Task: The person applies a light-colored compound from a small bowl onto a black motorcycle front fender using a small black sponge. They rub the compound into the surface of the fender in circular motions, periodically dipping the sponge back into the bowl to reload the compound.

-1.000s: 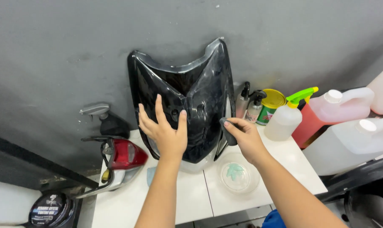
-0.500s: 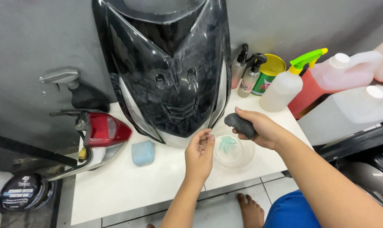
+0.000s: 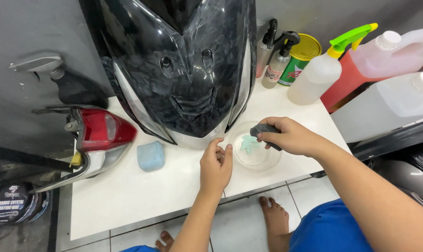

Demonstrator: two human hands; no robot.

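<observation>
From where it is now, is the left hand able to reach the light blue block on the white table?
Probably yes. The left hand rests on the white table beside the clear dish, holding nothing. The light blue block lies to its left, and only bare tabletop shows between them.

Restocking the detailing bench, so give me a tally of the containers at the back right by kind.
Spray bottles: 3
Jugs: 2
Green tin with yellow lid: 1
Total: 6
</observation>
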